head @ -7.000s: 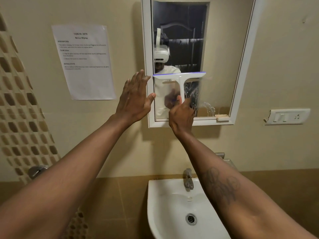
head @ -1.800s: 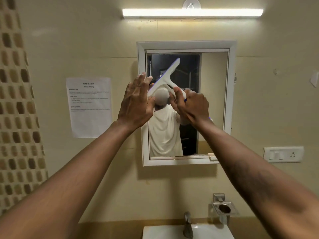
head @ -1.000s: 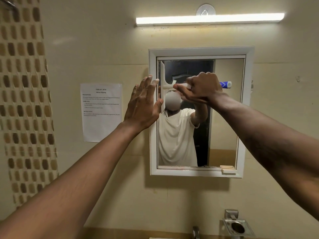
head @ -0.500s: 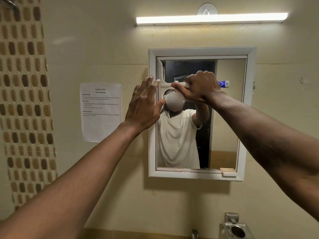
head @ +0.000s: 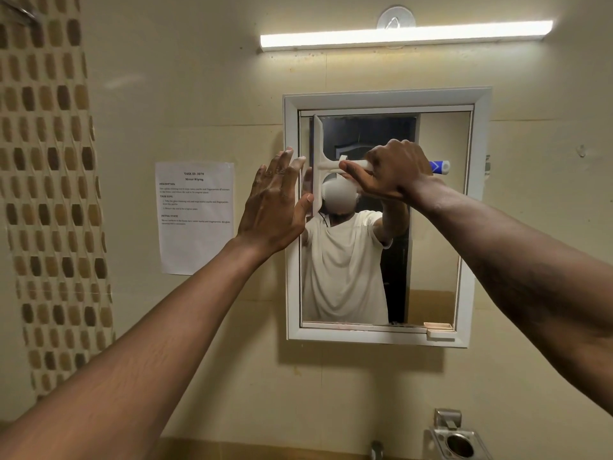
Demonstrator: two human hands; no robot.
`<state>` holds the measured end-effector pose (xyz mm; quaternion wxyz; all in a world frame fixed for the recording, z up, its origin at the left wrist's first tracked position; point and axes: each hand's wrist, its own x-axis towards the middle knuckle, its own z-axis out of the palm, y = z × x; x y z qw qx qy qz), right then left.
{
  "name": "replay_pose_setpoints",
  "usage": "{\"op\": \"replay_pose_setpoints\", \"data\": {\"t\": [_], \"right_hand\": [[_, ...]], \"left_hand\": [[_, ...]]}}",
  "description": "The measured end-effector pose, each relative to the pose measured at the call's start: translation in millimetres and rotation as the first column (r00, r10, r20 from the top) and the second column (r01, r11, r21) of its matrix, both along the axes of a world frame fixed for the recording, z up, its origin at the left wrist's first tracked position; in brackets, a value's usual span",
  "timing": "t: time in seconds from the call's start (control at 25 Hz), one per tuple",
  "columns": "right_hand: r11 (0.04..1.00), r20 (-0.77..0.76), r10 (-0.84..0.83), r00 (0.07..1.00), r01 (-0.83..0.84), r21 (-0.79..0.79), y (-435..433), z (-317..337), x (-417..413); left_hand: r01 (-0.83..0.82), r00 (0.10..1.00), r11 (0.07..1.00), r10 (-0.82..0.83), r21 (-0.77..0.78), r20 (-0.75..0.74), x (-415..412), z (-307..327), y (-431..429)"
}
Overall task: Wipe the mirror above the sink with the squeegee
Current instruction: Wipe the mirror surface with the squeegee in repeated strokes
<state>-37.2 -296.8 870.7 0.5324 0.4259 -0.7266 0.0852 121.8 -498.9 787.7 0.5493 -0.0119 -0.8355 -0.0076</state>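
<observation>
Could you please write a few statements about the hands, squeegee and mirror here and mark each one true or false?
1. The right hand grips the squeegee by its handle. True.
2. The squeegee blade lies level along the bottom of the mirror. False: it stands upright near the mirror's upper left edge.
3. The left hand is open, at the mirror's left frame. True.
4. The left hand holds a cloth. False: it holds nothing.
5. The light above the mirror is off. False: it is lit.
</observation>
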Motion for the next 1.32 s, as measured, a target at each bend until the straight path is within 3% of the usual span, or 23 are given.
{"op": "replay_pose_setpoints", "data": {"t": [0.48,1.32], "right_hand": [[0.998,0.019,-0.057,0.998,0.057,-0.007,41,-8,-4],[0.981,0.116,-0.058,0.992,0.078,-0.179,104,-38,-36]], "left_hand": [[0.000,1.000,1.000,0.000,-0.019,0.013,-2,-1,24],[0.047,0.999,0.998,-0.047,-0.050,0.011,-25,-15,57]]}}
